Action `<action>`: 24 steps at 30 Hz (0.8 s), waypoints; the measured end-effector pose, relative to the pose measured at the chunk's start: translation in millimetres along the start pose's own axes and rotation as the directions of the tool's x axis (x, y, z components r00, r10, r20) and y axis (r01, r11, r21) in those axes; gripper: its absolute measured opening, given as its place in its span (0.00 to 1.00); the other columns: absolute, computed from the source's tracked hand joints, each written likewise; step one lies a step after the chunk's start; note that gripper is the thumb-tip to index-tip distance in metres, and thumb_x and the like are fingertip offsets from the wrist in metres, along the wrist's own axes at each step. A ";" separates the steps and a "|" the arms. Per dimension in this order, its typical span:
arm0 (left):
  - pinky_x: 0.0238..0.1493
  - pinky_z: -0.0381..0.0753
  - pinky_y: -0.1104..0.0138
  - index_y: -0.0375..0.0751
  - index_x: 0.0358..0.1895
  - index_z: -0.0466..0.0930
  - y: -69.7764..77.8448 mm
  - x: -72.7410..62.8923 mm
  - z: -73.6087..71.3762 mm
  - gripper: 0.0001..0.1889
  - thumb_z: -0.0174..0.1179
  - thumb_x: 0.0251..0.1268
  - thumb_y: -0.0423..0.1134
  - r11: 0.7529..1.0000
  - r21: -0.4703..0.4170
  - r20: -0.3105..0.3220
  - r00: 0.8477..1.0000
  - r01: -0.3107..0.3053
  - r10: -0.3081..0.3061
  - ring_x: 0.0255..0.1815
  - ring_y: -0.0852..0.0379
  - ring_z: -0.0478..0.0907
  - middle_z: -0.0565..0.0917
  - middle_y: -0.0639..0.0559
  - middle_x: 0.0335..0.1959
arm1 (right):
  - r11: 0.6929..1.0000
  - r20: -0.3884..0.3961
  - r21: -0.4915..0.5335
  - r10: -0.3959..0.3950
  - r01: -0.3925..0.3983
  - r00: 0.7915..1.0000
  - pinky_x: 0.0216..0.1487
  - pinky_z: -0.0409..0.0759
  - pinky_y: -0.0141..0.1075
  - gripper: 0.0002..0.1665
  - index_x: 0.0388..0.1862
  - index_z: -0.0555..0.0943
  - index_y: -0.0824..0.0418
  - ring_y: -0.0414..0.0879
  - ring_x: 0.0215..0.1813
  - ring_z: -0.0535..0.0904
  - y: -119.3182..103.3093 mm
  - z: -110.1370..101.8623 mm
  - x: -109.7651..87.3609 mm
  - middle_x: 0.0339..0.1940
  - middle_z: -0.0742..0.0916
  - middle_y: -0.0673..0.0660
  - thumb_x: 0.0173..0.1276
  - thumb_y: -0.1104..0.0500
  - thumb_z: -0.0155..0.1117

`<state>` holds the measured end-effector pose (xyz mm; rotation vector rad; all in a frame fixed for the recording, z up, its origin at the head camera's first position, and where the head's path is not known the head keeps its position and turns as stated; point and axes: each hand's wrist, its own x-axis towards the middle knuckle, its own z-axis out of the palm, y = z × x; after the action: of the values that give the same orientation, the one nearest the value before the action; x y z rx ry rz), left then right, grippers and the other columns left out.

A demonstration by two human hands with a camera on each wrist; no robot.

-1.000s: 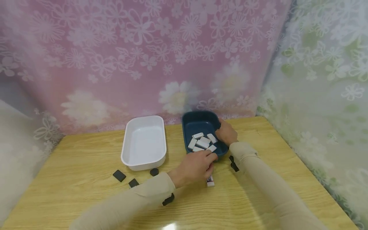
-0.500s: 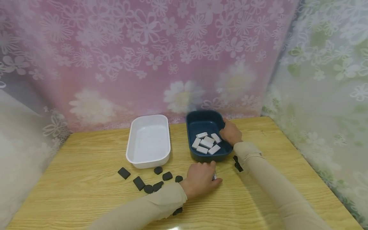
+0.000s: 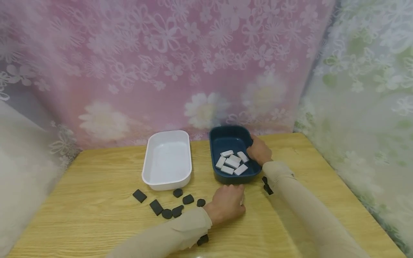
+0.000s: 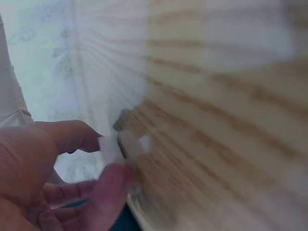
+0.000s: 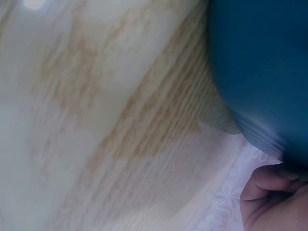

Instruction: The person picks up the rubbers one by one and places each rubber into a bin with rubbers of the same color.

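My left hand (image 3: 227, 204) is low over the table in front of the dark blue bin. In the left wrist view its thumb and finger pinch a small white eraser (image 4: 111, 148), slightly blurred; the head view hides most of it behind the hand. My right hand (image 3: 259, 150) grips the right rim of the dark blue bin (image 3: 237, 178), thumb inside. In the right wrist view, curled fingers (image 5: 267, 185) meet the bin's edge. Several white erasers (image 3: 232, 163) lie loosely heaped in the near part of the bin.
Left of the blue bin stands a white bin (image 3: 166, 186) with nothing in it. Several flat black pieces (image 3: 156, 207) lie in front of it, some partly under the left sleeve (image 3: 180, 229). A floral curtain (image 3: 200, 71) hangs behind the wooden table (image 3: 96, 186).
The left hand has come back from the bin's near edge to the table, and its spread thumb has closed on the eraser there. The right hand has kept its grip on the bin.
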<state>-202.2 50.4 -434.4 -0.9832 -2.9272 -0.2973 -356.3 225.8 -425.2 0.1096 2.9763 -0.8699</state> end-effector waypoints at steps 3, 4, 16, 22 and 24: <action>0.17 0.68 0.68 0.46 0.32 0.74 0.3 -2.0 -3.1 0.11 0.67 0.49 0.42 0.997 -0.067 0.004 1.000 -0.025 0.025 0.17 0.62 0.69 0.71 0.59 0.18 | 1.000 0.008 -0.002 0.010 -0.010 1.000 0.51 0.69 0.60 0.39 0.76 0.52 0.62 0.66 0.59 0.72 3.5 -1.0 -2.1 0.68 0.68 0.69 0.65 0.63 0.46; 0.17 0.67 0.69 0.47 0.32 0.74 0.1 -3.2 -5.4 0.11 0.67 0.49 0.42 0.995 -0.092 0.008 0.999 -0.033 0.034 0.17 0.63 0.68 0.71 0.59 0.19 | 1.000 0.009 -0.004 0.012 -0.012 1.000 0.52 0.69 0.61 0.39 0.76 0.52 0.63 0.66 0.59 0.72 4.3 -1.2 -2.6 0.68 0.69 0.69 0.65 0.63 0.46; 0.19 0.64 0.74 0.49 0.28 0.73 -14.3 -1.7 -64.4 0.10 0.67 0.49 0.41 0.982 -0.091 -0.200 0.969 -0.164 0.143 0.20 0.67 0.67 0.71 0.63 0.21 | 1.000 0.004 -0.021 0.006 -0.006 1.000 0.53 0.67 0.63 0.40 0.76 0.52 0.62 0.67 0.60 0.70 3.2 -3.1 0.6 0.68 0.68 0.69 0.64 0.63 0.46; 0.17 0.62 0.72 0.47 0.29 0.72 -35.0 18.1 -84.0 0.10 0.66 0.51 0.41 0.992 -0.059 -0.256 0.962 -0.110 0.091 0.17 0.64 0.66 0.70 0.61 0.19 | 1.000 0.022 -0.009 0.008 -0.007 1.000 0.54 0.67 0.63 0.40 0.76 0.52 0.62 0.66 0.61 0.69 0.7 -0.5 1.2 0.69 0.68 0.69 0.64 0.62 0.48; 0.18 0.62 0.72 0.46 0.30 0.72 -44.3 26.9 -83.6 0.10 0.65 0.53 0.41 0.993 -0.060 -0.256 0.964 -0.097 0.079 0.17 0.63 0.66 0.70 0.60 0.19 | 1.000 0.022 -0.009 0.003 -0.003 1.000 0.52 0.68 0.61 0.41 0.76 0.52 0.62 0.66 0.60 0.70 -0.3 1.0 1.7 0.69 0.68 0.69 0.64 0.62 0.48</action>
<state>-252.3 15.6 -357.2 -0.9989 -2.6518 -0.4890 -358.0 225.1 -425.9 0.1035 2.9582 -0.8521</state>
